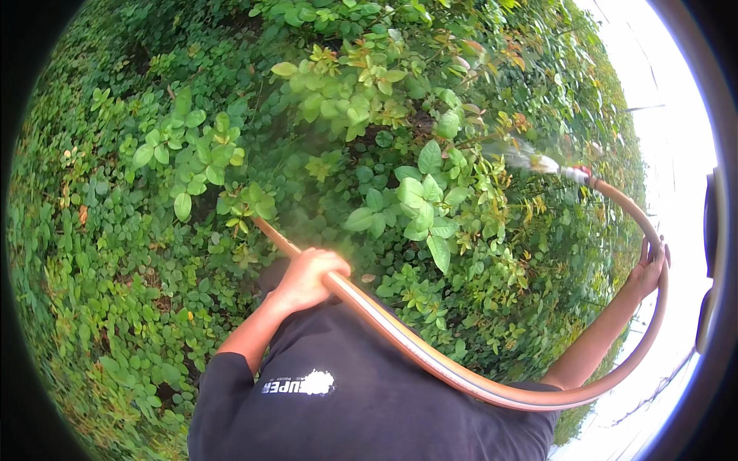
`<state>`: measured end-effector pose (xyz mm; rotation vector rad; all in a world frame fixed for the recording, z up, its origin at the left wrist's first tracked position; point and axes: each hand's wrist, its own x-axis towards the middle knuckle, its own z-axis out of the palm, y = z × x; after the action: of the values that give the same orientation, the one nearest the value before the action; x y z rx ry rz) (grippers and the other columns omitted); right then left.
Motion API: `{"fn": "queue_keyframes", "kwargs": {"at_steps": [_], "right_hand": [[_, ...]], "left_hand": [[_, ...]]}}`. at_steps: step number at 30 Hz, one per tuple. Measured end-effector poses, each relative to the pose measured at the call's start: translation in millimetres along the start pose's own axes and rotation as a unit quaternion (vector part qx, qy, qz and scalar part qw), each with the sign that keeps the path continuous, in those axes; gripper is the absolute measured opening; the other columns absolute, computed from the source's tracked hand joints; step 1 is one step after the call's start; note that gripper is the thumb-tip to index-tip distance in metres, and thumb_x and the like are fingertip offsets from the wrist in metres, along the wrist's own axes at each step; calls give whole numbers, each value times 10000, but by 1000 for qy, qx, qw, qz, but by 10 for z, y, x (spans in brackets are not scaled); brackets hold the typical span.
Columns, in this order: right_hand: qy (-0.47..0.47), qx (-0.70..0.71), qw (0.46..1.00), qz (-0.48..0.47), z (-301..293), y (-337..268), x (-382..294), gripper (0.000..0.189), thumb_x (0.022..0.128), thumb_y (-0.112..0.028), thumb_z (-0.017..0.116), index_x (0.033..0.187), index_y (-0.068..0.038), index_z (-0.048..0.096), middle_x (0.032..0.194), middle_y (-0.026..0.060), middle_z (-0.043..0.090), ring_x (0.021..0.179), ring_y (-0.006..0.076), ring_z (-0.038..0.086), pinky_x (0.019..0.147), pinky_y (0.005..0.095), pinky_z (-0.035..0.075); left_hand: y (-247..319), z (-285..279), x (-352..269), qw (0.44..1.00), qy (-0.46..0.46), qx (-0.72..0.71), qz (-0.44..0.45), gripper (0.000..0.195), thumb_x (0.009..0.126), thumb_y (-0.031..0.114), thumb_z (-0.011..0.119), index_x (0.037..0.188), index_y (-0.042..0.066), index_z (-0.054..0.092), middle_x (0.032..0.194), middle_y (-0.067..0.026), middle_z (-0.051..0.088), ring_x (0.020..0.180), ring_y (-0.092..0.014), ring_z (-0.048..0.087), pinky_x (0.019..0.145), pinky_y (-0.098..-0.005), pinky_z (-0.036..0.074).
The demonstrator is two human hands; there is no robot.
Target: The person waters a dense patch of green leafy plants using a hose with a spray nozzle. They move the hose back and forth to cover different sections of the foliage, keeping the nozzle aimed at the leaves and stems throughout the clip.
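Observation:
An orange-brown garden hose (426, 358) with a pale and dark stripe runs across the front of my dark T-shirt and curves up at the right. My left hand (311, 278) is closed around its lower stretch, near my waist. Out at the far right, my right hand (650, 268) is raised and grips the hose where it bends back toward the leaves. At the hose's end, a pale nozzle or fitting (575, 174) with a red part sprays water (527, 158) leftward onto the foliage. Beyond my left hand, the hose passes down into the leaves.
Dense leafy bushes (230, 144) fill most of the view, close in front of me and on both sides. Lighter leafy shoots (426, 204) stick out near the middle. Bright sky (677, 132) with thin wires shows along the right edge.

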<state>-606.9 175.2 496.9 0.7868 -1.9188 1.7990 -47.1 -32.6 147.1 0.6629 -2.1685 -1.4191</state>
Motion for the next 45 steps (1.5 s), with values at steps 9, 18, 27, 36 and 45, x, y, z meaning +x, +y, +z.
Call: {"fn": "queue_keyframes", "kwargs": {"at_steps": [9,18,27,36,45], "right_hand": [[-29,41,999,-19,481,-275,32,231,993,13,460,1202,95,404,1222,337,551,1129,409,611,971,518,577],[-56,104,993,4,1142,-310,95,225,1014,2,395,1206,119,400,1222,363,504,1170,477,564,997,556,551],[-96,101,990,-8,1258,-436,-110,252,1005,0,433,1223,111,376,1232,360,524,1153,431,593,1004,510,559],[-63,-25,998,17,262,-469,-348,259,1000,-82,529,1211,55,471,1267,247,577,1165,316,606,976,403,580],[14,-103,993,54,-1140,-291,-502,279,969,-135,610,1207,-3,547,1232,164,628,1125,240,620,940,353,569]], "left_hand": [[-73,-59,-28,1000,23,-17,4,104,734,49,704,812,84,646,771,-37,663,772,-253,649,750,-363,470],[-126,-65,-44,998,53,-33,6,117,717,36,701,807,83,643,777,-38,663,775,-256,644,741,-376,478],[-35,-148,-108,999,29,-14,-25,117,723,53,672,830,102,667,837,-55,680,853,-292,647,774,-407,471],[-17,52,-224,1000,27,-1,-4,131,706,37,707,823,75,663,777,-49,676,774,-261,656,742,-360,488],[139,203,-260,1000,-27,2,-8,141,713,39,706,850,62,681,802,-65,687,805,-266,667,769,-364,512]]}}
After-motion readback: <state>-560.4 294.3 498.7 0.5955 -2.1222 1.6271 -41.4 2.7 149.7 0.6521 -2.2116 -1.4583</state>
